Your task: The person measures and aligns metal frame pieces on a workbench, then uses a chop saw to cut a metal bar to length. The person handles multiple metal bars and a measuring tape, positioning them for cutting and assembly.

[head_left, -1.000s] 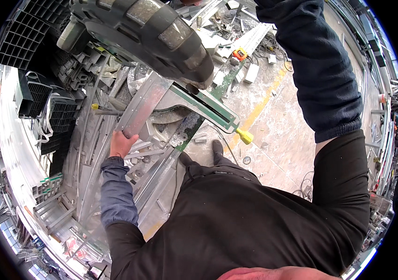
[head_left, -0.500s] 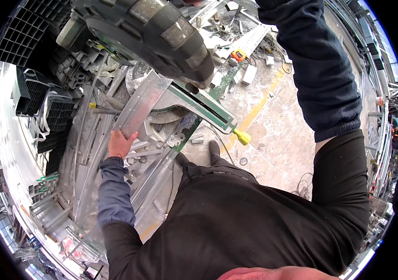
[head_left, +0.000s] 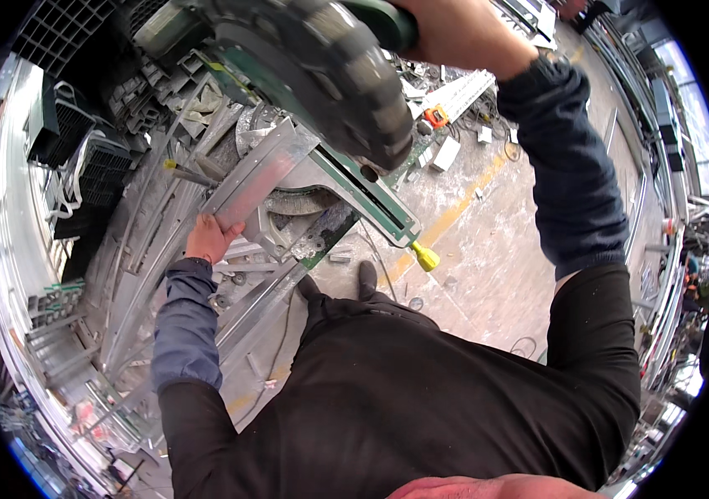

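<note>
A large green-and-black miter saw (head_left: pixel 313 75) fills the top of the view, its head raised over a green slotted base (head_left: pixel 363 191) with a yellow knob (head_left: pixel 425 257). My right hand (head_left: pixel 471 35) is closed round the saw's dark green handle (head_left: pixel 389 23); some of its fingers are cut off by the upper edge. A flat silver aluminium profile (head_left: pixel 259 176) lies across the saw table. At its near left end my left hand (head_left: pixel 213 239) grips the edge, thumb toward the saw. The fingertips are partly hidden behind the metal.
Metal offcuts (head_left: pixel 134 100) pile up behind the saw, and long bars (head_left: pixel 142 220) lie to the left. Black grid-ended tubes (head_left: pixel 92 179) are stacked farther left. An orange tape measure (head_left: pixel 435 117) and a white block (head_left: pixel 446 154) lie beyond the saw. A cable (head_left: pixel 371 241) runs near my feet.
My right hand has come into view on the saw handle. The view has shifted slightly, and the saw head appears a little farther right. My left hand stays on the profile's end.
</note>
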The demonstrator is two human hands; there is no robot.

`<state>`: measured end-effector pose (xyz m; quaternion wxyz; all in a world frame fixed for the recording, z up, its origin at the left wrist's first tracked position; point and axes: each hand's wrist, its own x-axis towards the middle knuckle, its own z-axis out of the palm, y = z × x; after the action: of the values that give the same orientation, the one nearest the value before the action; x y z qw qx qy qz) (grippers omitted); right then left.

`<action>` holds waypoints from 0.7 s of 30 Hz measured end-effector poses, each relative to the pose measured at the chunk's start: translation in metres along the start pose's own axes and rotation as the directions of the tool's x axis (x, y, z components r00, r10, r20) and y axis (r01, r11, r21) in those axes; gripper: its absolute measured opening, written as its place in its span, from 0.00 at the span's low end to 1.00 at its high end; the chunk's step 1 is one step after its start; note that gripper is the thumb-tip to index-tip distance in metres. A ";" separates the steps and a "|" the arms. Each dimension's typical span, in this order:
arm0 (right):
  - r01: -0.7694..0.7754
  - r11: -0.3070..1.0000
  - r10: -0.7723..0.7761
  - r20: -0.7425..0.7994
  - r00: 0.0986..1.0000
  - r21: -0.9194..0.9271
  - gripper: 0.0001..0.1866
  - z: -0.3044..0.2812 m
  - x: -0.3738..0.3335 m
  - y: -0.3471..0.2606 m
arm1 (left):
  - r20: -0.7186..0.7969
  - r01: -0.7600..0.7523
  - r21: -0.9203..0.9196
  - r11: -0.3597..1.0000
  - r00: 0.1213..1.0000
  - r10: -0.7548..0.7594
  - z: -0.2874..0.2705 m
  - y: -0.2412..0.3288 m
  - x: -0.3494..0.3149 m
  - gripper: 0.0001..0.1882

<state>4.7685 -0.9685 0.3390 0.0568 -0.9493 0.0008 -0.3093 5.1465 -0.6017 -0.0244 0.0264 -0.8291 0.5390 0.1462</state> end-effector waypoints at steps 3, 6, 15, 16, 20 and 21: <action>-0.020 0.959 0.041 0.069 0.997 -0.284 0.20 0.016 -0.022 0.002 | 0.018 0.006 -0.010 1.000 1.000 -0.005 -0.002 0.002 -0.001 0.56; -0.059 0.940 0.127 0.184 0.975 -0.336 0.29 0.013 -0.028 0.001 | 0.047 0.016 -0.013 1.000 0.999 -0.015 -0.010 0.007 0.001 0.56; -0.020 0.944 0.056 0.098 0.994 -0.331 0.21 0.020 -0.026 -0.005 | 0.036 0.015 -0.063 0.998 0.999 -0.012 -0.015 0.010 -0.004 0.56; -0.032 0.945 0.068 0.099 0.993 -0.324 0.20 0.021 -0.029 -0.006 | 0.039 0.013 -0.060 0.998 0.999 -0.011 -0.016 0.011 -0.004 0.56; -0.062 0.951 0.097 0.101 0.990 -0.302 0.19 0.031 -0.042 -0.009 | 0.041 0.018 -0.055 0.998 0.999 -0.016 -0.014 0.008 -0.003 0.57; -0.078 0.949 0.117 0.109 0.987 -0.306 0.19 0.033 -0.045 -0.012 | 0.061 0.024 -0.054 0.998 0.998 -0.020 -0.016 0.008 -0.002 0.58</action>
<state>4.7507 -0.9513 0.2872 -0.0733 -0.9632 0.0912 -0.2419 5.1418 -0.6064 -0.0076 0.0217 -0.8306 0.5245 0.1856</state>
